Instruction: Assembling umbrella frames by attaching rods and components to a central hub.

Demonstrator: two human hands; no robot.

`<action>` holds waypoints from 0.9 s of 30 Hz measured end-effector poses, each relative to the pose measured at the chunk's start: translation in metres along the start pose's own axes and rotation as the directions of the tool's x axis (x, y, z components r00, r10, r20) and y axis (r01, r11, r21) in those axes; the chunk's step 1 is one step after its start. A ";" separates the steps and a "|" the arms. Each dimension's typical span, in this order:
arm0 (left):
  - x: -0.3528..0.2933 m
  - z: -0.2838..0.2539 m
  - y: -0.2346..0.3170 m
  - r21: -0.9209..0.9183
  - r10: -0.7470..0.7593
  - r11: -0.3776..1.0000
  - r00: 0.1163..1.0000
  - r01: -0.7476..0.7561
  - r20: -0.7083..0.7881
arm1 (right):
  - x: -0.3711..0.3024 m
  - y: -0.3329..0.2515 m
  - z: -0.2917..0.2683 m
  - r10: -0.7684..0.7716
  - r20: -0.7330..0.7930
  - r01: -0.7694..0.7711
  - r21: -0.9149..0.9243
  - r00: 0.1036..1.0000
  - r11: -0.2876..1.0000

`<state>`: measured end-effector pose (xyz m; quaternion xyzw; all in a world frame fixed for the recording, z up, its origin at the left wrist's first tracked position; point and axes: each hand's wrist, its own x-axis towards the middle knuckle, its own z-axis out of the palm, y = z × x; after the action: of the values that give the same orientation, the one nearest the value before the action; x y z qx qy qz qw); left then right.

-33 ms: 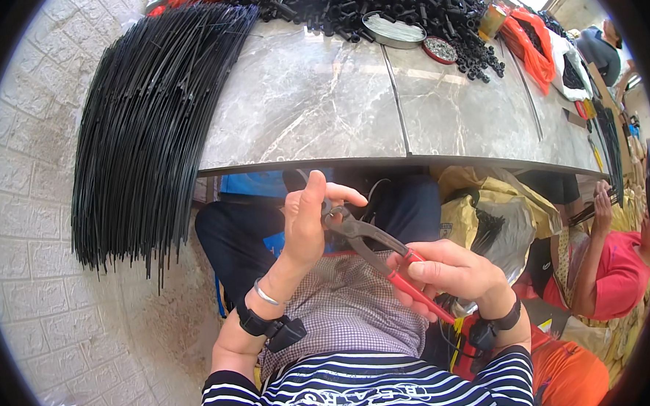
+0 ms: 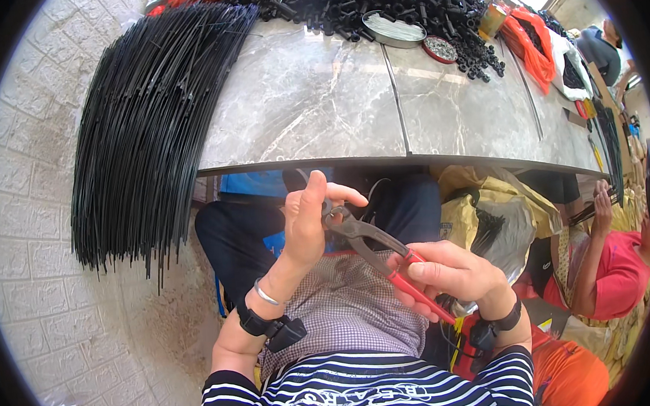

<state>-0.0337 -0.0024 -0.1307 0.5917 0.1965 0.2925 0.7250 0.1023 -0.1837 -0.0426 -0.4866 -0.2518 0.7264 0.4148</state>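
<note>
Over the checked cloth (image 2: 338, 305) slant red-handled pincers (image 2: 363, 232) — dark-metalled, long-armed.

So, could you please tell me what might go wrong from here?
The left hand is right at the head of the pincers that the right hand grips, so a finger could get pinched. The long black rods reach past the edge of the table; a bump might send some sliding off.
</note>
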 end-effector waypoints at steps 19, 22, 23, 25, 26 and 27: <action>0.003 0.000 -0.002 0.001 0.008 1.000 0.999 -0.008 -0.038 | -0.005 0.012 0.000 -0.082 -0.054 0.079 -0.063 0.995 0.995; 0.003 0.002 -0.003 0.019 0.023 1.000 0.999 -0.023 -0.030 | -0.010 0.007 -0.003 -0.034 -0.021 0.031 -0.135 0.999 0.990; 0.003 0.004 -0.004 0.028 0.032 0.999 0.999 -0.031 -0.033 | -0.010 0.007 -0.002 -0.035 -0.039 0.031 -0.116 0.999 0.993; 0.000 0.010 0.000 0.012 0.010 1.000 0.999 -0.009 -0.044 | -0.010 0.009 -0.002 -0.038 -0.059 0.032 -0.098 0.998 0.995; -0.001 0.012 0.001 -0.002 -0.012 1.000 0.998 0.012 -0.058 | -0.010 0.012 -0.002 -0.045 -0.070 0.038 -0.096 0.997 0.995; -0.001 0.012 -0.001 -0.002 -0.012 1.000 0.998 0.011 -0.057 | -0.010 0.014 -0.002 -0.053 -0.079 0.046 -0.096 0.995 0.994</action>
<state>-0.0272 -0.0119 -0.1293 0.5814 0.2203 0.3053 0.7213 0.1008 -0.1993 -0.0487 -0.5284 -0.2806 0.6829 0.4192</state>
